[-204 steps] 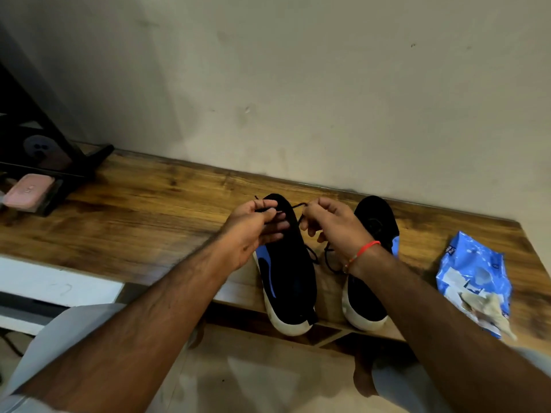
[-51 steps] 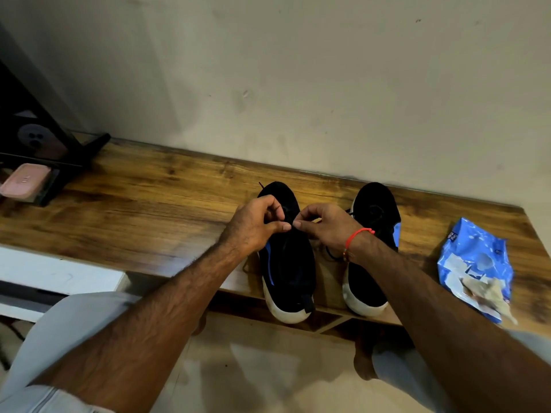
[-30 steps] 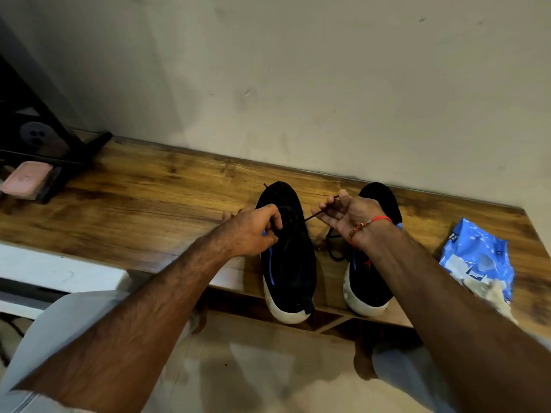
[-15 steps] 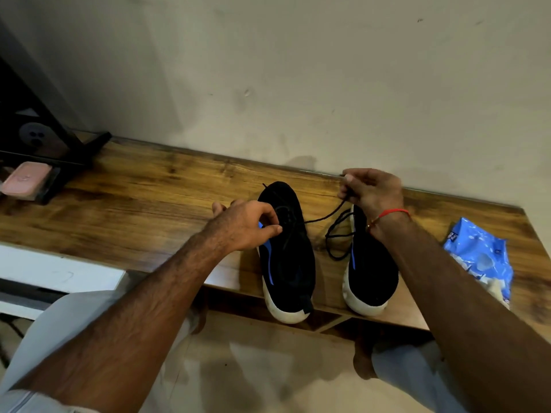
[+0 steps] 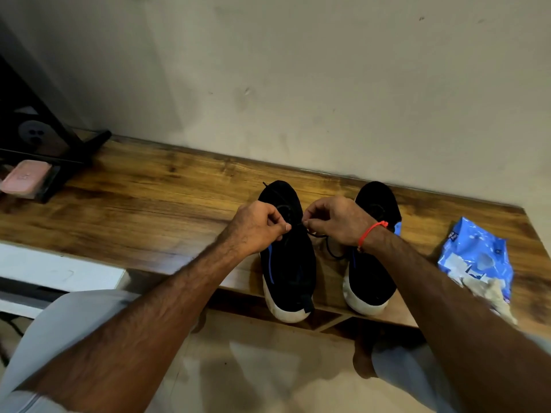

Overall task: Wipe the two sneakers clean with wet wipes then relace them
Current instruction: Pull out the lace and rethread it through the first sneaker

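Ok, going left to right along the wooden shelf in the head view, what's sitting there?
Pink case → left sneaker → right sneaker → blue wet wipes pack, a used wipe lying on its near end.

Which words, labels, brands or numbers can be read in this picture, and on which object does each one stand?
None can be read for certain.
Blue wet wipes pack: small dark label near its top left corner, too blurred to read.
Pink case on the left: faint mark on its lid, too small to read.
Left sneaker and right sneaker: no text visible.

Glossy grained wooden shelf [image 5: 143, 210], matt black cloth sneakers [image 5: 287, 263], seemingly crinkly plastic wipes pack [image 5: 477, 257]
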`<control>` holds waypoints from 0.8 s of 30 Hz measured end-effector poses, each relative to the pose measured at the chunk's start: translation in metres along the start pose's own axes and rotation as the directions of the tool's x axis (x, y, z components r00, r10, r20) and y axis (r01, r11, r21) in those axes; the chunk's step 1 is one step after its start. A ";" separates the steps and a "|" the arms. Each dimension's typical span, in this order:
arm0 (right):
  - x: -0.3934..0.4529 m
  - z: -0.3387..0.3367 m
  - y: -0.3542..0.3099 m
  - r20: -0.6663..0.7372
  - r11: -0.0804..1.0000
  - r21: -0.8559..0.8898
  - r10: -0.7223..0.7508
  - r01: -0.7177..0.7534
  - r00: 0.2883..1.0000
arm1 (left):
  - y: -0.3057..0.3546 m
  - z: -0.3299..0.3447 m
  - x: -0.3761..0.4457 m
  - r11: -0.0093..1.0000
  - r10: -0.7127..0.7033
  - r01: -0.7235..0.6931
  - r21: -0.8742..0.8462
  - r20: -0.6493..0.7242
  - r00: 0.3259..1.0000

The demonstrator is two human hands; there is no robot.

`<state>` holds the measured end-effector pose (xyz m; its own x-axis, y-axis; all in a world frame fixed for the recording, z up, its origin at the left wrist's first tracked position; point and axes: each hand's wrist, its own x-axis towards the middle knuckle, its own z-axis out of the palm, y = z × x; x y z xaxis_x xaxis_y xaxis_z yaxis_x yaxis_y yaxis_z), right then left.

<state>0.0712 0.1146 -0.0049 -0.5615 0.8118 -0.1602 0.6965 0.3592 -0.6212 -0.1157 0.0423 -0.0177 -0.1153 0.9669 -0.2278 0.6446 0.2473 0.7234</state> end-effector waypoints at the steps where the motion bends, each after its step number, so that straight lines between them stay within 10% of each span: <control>1: 0.000 0.001 0.000 0.005 1.000 -0.011 -0.002 0.003 1.000 | 0.000 0.001 -0.001 1.000 -0.009 0.009 -0.010 -0.006 1.000; 24: 0.008 0.015 -0.003 0.062 0.976 0.147 0.155 -0.163 0.986 | 0.000 0.013 -0.009 0.991 -0.021 0.006 -0.134 -0.113 0.993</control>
<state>0.0582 0.1137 -0.0160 -0.4731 0.8276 -0.3021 0.7053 0.1504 -0.6928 -0.1052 0.0328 -0.0241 -0.2136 0.9623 -0.1682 0.5367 0.2594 0.8029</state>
